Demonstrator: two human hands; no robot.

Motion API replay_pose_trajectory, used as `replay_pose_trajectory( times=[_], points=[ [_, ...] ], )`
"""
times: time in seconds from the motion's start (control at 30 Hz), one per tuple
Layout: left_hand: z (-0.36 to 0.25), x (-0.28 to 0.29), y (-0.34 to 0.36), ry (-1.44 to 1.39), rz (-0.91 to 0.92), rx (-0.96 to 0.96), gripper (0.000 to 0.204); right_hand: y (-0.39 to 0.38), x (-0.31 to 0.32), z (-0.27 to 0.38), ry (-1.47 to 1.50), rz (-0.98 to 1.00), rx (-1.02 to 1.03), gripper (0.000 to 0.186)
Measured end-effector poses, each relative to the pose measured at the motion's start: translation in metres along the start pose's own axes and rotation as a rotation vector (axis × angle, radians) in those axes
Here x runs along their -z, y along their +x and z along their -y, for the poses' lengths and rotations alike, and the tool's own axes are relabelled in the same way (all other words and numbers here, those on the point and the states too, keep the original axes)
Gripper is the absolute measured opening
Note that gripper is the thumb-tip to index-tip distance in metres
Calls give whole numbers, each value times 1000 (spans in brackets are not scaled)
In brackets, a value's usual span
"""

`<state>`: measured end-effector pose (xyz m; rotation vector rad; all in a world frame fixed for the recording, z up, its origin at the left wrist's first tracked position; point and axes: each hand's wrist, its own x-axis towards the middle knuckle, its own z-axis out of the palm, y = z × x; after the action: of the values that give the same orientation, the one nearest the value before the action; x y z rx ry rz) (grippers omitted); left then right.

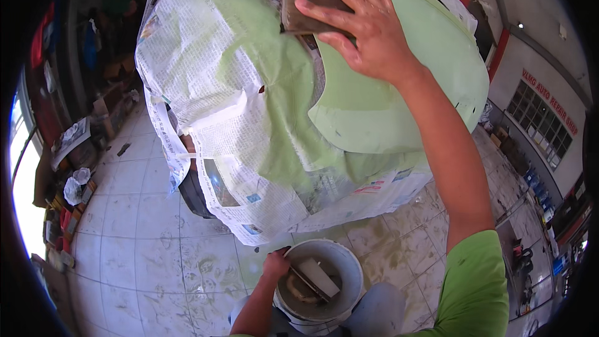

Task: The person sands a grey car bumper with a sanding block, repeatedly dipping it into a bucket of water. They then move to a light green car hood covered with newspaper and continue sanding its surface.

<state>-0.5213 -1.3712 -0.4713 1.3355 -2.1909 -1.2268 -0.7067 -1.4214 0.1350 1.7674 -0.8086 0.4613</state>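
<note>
My right hand (365,28) is gripping a dark brown sanding block (315,7), its fingers spread over the top. The block lies against the edge of a pale green car panel (399,106), where the panel meets the newspaper masking (212,75). Low in the view, my left hand (276,266) is closed at the left rim of a white bucket (358,274). A thin dark piece pokes out from its fingers, but what it belongs to is hidden. Inside the bucket, a pale rectangular block (319,276) with a dark edge rests in murky water.
The tiled floor (143,256) is wet and stained around the bucket, which stands between my knees (377,312). A black tyre (198,196) shows under the paper. Boxes and bags (75,184) line the left side; bottles (540,190) stand along the right wall.
</note>
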Motion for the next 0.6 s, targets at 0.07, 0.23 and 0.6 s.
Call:
replay_pose_trajectory(
  times=[0.07,0.23,0.6],
  points=[
    [-2,8,0,-26,11,20,44,4,-8,8,-4,-33,-60,59],
    [6,16,4,-29,-38,-7,45,-84,4,67,69,5,-116,58],
    [-10,12,-2,-53,-44,-10,42,-26,-3,31,38,-67,-35,54]
  ],
)
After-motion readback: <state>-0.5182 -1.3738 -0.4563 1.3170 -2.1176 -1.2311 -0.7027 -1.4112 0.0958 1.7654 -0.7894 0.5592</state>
